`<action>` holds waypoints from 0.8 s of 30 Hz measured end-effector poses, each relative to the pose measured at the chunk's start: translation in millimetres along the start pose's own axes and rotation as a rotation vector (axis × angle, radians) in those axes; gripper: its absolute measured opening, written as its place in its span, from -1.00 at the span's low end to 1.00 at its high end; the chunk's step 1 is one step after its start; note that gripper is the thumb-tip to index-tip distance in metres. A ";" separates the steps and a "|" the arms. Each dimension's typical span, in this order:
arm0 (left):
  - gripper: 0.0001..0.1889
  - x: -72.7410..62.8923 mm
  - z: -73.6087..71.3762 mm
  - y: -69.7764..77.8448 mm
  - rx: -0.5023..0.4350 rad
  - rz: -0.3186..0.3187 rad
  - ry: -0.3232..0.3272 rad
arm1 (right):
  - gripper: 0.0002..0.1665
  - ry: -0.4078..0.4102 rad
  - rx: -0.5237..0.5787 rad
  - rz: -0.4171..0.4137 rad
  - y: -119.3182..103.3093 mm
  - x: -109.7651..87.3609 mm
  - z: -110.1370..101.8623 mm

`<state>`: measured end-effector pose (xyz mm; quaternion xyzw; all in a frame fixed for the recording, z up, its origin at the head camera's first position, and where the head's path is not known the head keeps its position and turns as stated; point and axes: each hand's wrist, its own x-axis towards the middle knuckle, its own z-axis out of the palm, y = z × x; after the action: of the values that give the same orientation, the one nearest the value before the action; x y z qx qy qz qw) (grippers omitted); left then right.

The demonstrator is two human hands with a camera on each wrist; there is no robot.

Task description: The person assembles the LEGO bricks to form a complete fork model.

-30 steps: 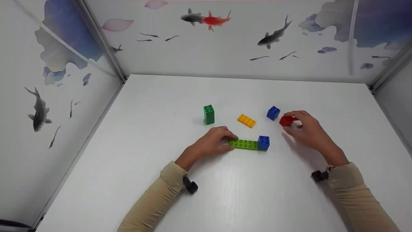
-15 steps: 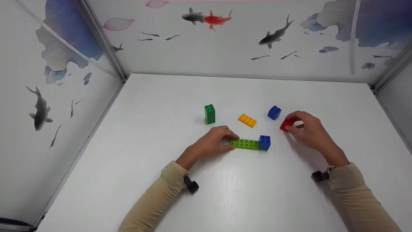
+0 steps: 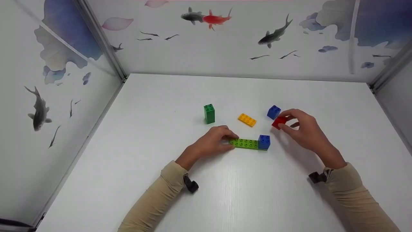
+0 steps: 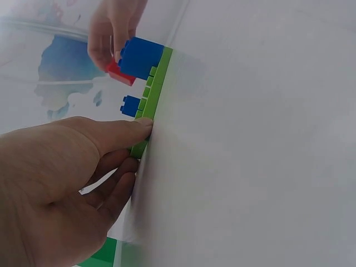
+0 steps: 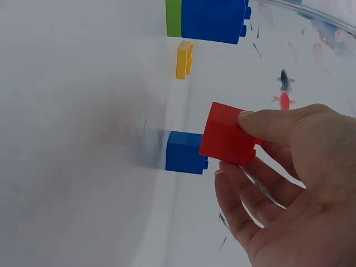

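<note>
My left hand pinches the left end of a long light-green studded plate lying on the table. On that plate's right end sits a blue brick, studs up. A red brick is pinched between thumb and fingers of my right hand; in the right wrist view it hangs above the table surface, its studs toward the palm. Just behind it in the head view stands a second blue brick. The left wrist view shows my thumb along the plate's side, with the red brick beyond.
A flat yellow plate lies behind the green one. Farther left stands a tall dark-green brick. The white table is bounded by walls printed with fish and leaves.
The red brick has turned in my right hand and shifted left, toward the light-green plate. My left hand, the plate and the other bricks stay in place.
</note>
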<state>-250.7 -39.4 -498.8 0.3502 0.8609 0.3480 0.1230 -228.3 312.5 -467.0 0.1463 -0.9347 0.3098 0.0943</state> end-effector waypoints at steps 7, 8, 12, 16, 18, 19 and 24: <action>-0.64 -0.3 -0.2 1.1 0.007 -0.002 0.002 | -0.51 0.030 0.010 -0.074 -8.7 -0.4 5.6; -0.64 -0.4 -0.2 1.2 0.008 -0.005 0.001 | -0.51 0.033 0.012 -0.077 -9.8 -0.4 6.8; -0.64 -0.4 -0.6 1.5 0.013 -0.012 0.002 | -0.51 0.050 0.022 -0.099 -14.1 -0.3 11.5; -0.64 -0.3 -0.7 1.9 0.018 -0.014 0.003 | -0.50 0.077 0.045 -0.119 -18.0 -0.6 14.6; -0.64 -0.1 -0.5 2.2 0.019 -0.016 0.002 | -0.48 0.086 0.060 -0.120 -19.4 -0.8 15.5; -0.64 -0.1 -0.3 2.1 0.018 -0.018 0.001 | -0.47 0.090 0.069 -0.120 -19.8 -0.8 15.9; -0.64 -0.1 -0.2 0.8 0.008 -0.030 -0.003 | -0.43 0.095 0.102 -0.127 -24.1 -0.5 16.8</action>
<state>-250.3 -39.2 -498.1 0.3385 0.8671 0.3422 0.1280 -221.3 284.0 -467.1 0.1950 -0.9011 0.3570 0.1503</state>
